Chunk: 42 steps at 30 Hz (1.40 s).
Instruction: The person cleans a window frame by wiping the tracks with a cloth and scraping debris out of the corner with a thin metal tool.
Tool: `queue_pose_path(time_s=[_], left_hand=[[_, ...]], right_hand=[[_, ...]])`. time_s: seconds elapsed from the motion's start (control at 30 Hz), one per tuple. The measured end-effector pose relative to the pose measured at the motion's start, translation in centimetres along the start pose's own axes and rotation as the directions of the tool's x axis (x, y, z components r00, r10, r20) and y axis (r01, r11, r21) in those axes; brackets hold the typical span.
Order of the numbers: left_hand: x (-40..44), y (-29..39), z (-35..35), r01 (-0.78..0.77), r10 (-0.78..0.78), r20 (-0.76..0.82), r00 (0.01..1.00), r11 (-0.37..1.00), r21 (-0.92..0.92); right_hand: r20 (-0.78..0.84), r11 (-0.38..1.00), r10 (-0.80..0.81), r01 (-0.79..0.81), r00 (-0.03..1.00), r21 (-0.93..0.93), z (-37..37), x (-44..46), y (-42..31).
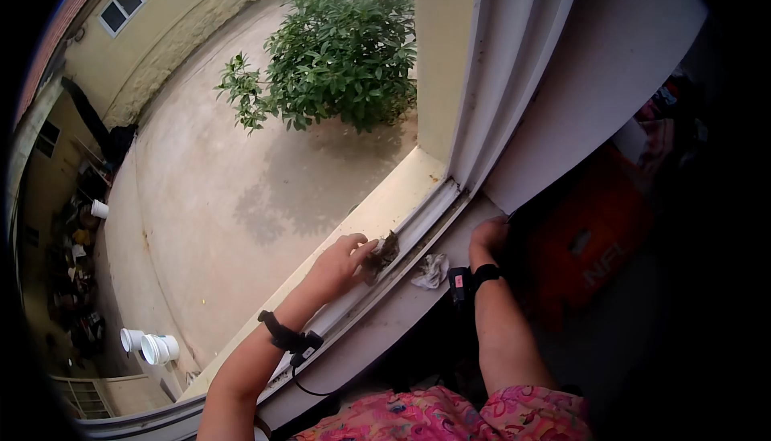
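Fingers of the left hand point(339, 266) are partly bent and right up against a dirty, crumpled wad point(381, 258), sitting over the window track point(418, 226). Can't tell from the head view if they're actually gripping it or just touching; the thumb side is hard to read. The wad looks brown and grimy, could be a cloth or a wipe, no way to be sure.

Right hand point(488, 237) is down at the inner sill point(454, 242), close to the corner by the wall. Its fingertips are hidden, so no clue whether it's clenched, holding something or just bracing. A crumpled white tissue or rag point(431, 271) lies on the sill between the two hands, nearer the right one, touched by neither as far as I can see.

My read: this is hands-on work at the track, left hand doing the fiddly bit. Shifting that wad cleanly calls for a firm pinch on the loose folds, plus keeping the knuckles clear of the raised rails. Grit could easily spill back into the groove if it's held too loosely.
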<state>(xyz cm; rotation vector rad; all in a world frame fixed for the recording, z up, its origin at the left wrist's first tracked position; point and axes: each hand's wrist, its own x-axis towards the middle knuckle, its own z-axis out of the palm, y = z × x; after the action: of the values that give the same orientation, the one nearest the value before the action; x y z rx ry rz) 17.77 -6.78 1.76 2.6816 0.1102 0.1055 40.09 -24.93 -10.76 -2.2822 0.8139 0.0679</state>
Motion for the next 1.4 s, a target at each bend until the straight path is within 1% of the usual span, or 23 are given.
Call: queue_pose_path(time_s=[0.07, 0.1, 0.17, 0.2, 0.27, 0.3, 0.37, 0.4, 0.47, 0.57, 0.7, 0.77, 0.8, 0.87, 0.97, 1.0, 1.07, 1.1, 1.17, 1.23, 1.3, 1.33, 1.4], left_hand=[[-0.4, -0.7, 1.1, -0.168, 0.157, 0.094, 0.983, 0.979, 0.118], [-0.3, -0.8, 1.4, -0.168, 0.158, 0.095, 0.983, 0.979, 0.117], [0.1, -0.8, 2.1, -0.29, 0.28, 0.101, 0.955, 0.95, 0.115], [0.3, -1.0, 2.6, -0.291, 0.281, 0.099, 0.955, 0.95, 0.114], [0.9, -1.2, 3.5, -0.4, 0.392, 0.083, 0.916, 0.899, 0.178], [1.2, -0.8, 3.4, -0.4, 0.392, 0.083, 0.916, 0.899, 0.176], [1.6, 0.1, 2.9, -0.369, 0.334, 0.166, 0.928, 0.886, 0.283], [1.6, 0.2, 3.0, -0.368, 0.333, 0.166, 0.928, 0.886, 0.282], [1.4, 0.5, 3.2, -0.328, 0.259, 0.217, 0.941, 0.859, 0.393], [0.4, 1.1, 3.2, -0.286, 0.219, 0.2, 0.955, 0.858, 0.426], [-1.8, 0.7, 2.9, -0.247, 0.161, 0.24, 0.957, 0.886, 0.392], [-3.1, 0.0, 3.0, -0.249, 0.192, 0.202, 0.96, 0.917, 0.313], [-3.8, -0.1, 3.2, -0.243, 0.186, 0.199, 0.962, 0.918, 0.315], [-5.0, -0.3, 3.4, -0.282, 0.247, 0.148, 0.958, 0.906, 0.314], [-5.8, -0.7, 3.2, -0.307, 0.272, 0.156, 0.949, 0.912, 0.274], [-5.9, -0.9, 3.1, -0.299, 0.266, 0.152, 0.952, 0.914, 0.274], [-6.1, -1.2, 2.5, -0.345, 0.305, 0.199, 0.931, 0.915, 0.211], [-6.2, -1.4, 2.0, -0.337, 0.298, 0.196, 0.934, 0.917, 0.214], [-6.6, -1.4, 0.8, -0.281, 0.275, 0.059, 0.96, 0.927, 0.25], [-6.3, -2.3, -0.3, -0.152, 0.179, -0.124, 0.976, 0.968, 0.2], [-6.6, -4.7, -0.3, 0.029, 0.006, -0.218, 0.976, 0.987, 0.156], [-6.7, -5.6, -0.3, 0.038, -0.002, -0.224, 0.975, 0.987, 0.156], [-7.3, -7.2, -0.2, 0.225, -0.241, -0.305, 0.921, 0.97, -0.089]], right_hand=[[-0.016, 1.0, -0.005, 0.005, 1.0, -0.006, -0.3, -0.4, -0.2], [-0.017, 1.0, -0.007, 0.007, 1.0, -0.016, -0.6, -0.7, -0.5], [-0.02, 1.0, -0.01, 0.01, 1.0, -0.026, -0.6, -0.6, -0.6], [-0.022, 0.999, -0.006, 0.005, 1.0, -0.037, -0.5, -0.5, -0.5], [-0.028, 0.999, 0.0, -0.001, 1.0, -0.05, -0.4, -0.3, -0.4], [-0.017, 0.999, 0.003, -0.004, 1.0, -0.039, -0.7, -0.6, -0.6], [-0.004, 1.0, 0.008, -0.009, 1.0, -0.03, -0.6, -0.7, -0.5], [-0.001, 1.0, 0.011, -0.011, 1.0, -0.017, -0.3, -0.5, -0.3], [0.004, 1.0, 0.011, -0.011, 1.0, -0.006, 0.2, -0.1, 0.0], [-0.013, 1.0, 0.003, -0.004, 1.0, -0.019, 0.3, -0.1, 0.0], [-0.021, 1.0, -0.005, 0.005, 1.0, -0.008, -0.1, -0.4, -0.2], [-0.016, 1.0, -0.005, 0.005, 1.0, 0.018, 0.0, -0.3, -0.2], [-0.012, 1.0, -0.014, 0.014, 1.0, -0.006, -0.1, -0.3, -0.2], [-0.003, 0.999, -0.029, 0.028, 1.0, -0.032, -0.2, -0.5, -0.3], [-0.014, 0.999, -0.026, 0.027, 1.0, 0.022, -0.9, -1.2, -1.0], [-0.031, 1.0, -0.024, 0.024, 0.999, 0.007, -0.5, -0.9, -0.7], [-0.039, 0.999, -0.031, 0.031, 0.999, -0.013, 0.6, 0.1, 0.2], [-0.047, 0.999, -0.036, 0.035, 0.998, -0.022, 0.8, 0.4, 0.3], [-0.046, 0.998, -0.046, 0.044, 0.998, -0.037, 1.3, 0.6, 0.8], [-0.007, 0.999, -0.028, 0.028, 1.0, 0.014, 0.2, -0.2, 0.0], [-0.017, 0.999, -0.031, 0.032, 0.999, 0.026, 0.3, -0.1, 0.0], [-0.029, 0.999, -0.025, 0.026, 0.999, 0.039, 0.5, 0.1, 0.1], [-0.045, 0.998, -0.054, 0.054, 0.998, -0.01, 1.4, 1.1, 0.9]])
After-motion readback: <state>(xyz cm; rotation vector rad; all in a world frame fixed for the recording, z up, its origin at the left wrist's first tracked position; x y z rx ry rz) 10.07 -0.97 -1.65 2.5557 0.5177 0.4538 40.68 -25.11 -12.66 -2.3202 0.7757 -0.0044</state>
